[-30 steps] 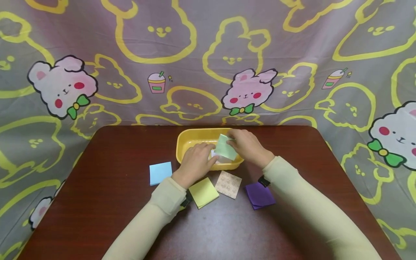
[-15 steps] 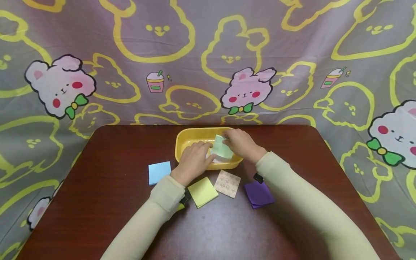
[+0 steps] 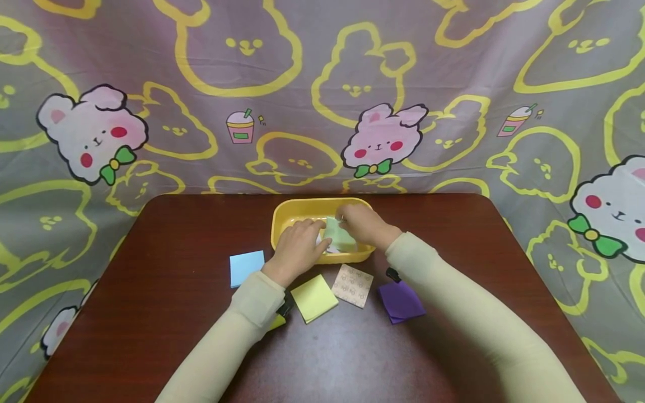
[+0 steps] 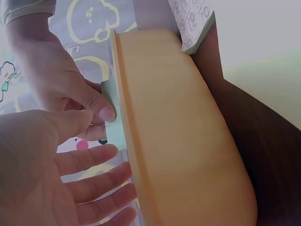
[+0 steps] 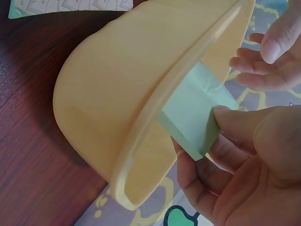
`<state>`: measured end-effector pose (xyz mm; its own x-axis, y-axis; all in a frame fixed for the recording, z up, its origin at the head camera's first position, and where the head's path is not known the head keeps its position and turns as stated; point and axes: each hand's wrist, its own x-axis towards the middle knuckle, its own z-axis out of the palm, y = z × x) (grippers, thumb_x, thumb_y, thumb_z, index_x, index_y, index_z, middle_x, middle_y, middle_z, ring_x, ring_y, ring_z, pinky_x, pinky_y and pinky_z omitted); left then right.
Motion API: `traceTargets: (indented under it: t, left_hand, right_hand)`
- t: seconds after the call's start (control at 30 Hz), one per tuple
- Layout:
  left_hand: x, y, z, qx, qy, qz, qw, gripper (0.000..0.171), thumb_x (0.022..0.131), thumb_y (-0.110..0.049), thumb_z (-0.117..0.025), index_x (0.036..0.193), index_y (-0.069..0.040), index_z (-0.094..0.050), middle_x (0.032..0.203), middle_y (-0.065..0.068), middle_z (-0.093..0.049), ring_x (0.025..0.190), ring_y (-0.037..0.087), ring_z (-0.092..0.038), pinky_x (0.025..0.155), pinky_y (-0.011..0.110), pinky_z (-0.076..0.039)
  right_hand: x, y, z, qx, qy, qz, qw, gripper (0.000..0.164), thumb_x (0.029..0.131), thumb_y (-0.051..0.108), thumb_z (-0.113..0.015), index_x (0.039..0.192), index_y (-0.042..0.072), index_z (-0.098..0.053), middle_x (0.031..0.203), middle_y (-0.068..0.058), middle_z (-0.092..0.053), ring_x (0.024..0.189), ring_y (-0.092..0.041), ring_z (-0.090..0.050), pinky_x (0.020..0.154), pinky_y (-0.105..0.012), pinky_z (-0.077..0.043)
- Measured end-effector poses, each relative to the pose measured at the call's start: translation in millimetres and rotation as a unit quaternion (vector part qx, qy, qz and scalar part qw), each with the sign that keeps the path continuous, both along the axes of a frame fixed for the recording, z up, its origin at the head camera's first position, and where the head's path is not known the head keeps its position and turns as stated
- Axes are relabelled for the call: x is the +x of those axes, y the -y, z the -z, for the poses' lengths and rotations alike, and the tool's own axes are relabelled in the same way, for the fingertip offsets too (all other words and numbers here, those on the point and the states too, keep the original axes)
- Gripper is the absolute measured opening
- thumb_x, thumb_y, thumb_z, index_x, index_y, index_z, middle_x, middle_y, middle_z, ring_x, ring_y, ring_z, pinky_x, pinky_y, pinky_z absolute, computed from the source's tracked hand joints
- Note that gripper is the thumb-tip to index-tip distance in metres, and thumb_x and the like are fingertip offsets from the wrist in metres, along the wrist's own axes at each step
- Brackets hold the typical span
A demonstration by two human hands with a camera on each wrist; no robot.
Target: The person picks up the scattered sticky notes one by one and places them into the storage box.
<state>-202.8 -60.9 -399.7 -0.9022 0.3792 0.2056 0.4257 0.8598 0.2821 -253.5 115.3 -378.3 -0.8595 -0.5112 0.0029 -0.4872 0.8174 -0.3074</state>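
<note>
My right hand (image 3: 364, 224) pinches a light green sticky note pad (image 5: 195, 106) between thumb and fingers. The pad is partly inside the yellow plastic bin (image 5: 101, 101), its lower part behind the near wall in the left wrist view. Over the bin's near left side, my left hand (image 3: 297, 246) lies with its fingers spread and loosely bent, holding nothing. In the left wrist view, its fingertips (image 4: 126, 172) are right at the bin's rim. Something white shows in the bin below the green pad.
On the brown table (image 3: 171, 268) in front of the bin lie a blue pad (image 3: 246, 267), a yellow pad (image 3: 314, 298), a patterned beige pad (image 3: 354, 285) and a purple pad (image 3: 401, 302). Another yellow corner (image 3: 278, 322) shows beside the left wrist. A patterned curtain (image 3: 302, 73) hangs behind.
My right hand has moved left and down into the bin with the green pad, which now sits lower. The left hand has hardly moved.
</note>
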Motion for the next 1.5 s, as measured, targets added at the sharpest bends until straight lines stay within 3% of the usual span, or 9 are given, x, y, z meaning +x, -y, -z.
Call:
traceTargets:
  t: [0.37, 0.83, 1.5]
  left_hand:
    - [-2.9, 3, 2.4, -0.007, 0.002, -0.004, 1.0, 0.041, 0.09, -0.04, -0.057, 0.118, -0.011, -0.064, 0.109, 0.008, -0.065, 0.095, 0.027, -0.06, 0.073, 0.041, -0.049]
    - [-4.1, 1, 3.5, -0.003, 0.001, -0.005, 1.0, 0.04, 0.089, -0.04, -0.058, 0.117, -0.011, -0.064, 0.107, 0.007, -0.066, 0.093, 0.026, -0.061, 0.07, 0.04, -0.049]
    - [-3.5, 1, 0.5, -0.011, 0.012, -0.01, 0.9998, 0.042, 0.09, -0.042, -0.056, 0.118, -0.011, -0.064, 0.109, 0.007, -0.065, 0.096, 0.026, -0.06, 0.072, 0.04, -0.05]
  right_hand:
    - [-5.5, 3, 4.9, 0.01, -0.004, -0.015, 1.0, 0.018, 0.087, 0.006, -0.06, 0.103, 0.0, -0.067, 0.101, -0.011, -0.068, 0.091, -0.024, -0.063, 0.083, -0.037, -0.048]
    - [-21.7, 4, 12.7, 0.029, 0.02, 0.01, 0.999, 0.025, 0.089, 0.008, -0.059, 0.112, 0.0, -0.065, 0.112, -0.012, -0.066, 0.102, -0.027, -0.061, 0.09, -0.037, -0.046]
    - [-32.7, 2, 26.8, 0.037, 0.073, 0.035, 0.996, 0.042, 0.089, 0.03, -0.06, 0.12, 0.001, -0.058, 0.114, -0.013, -0.064, 0.102, -0.026, -0.06, 0.09, -0.038, -0.045]
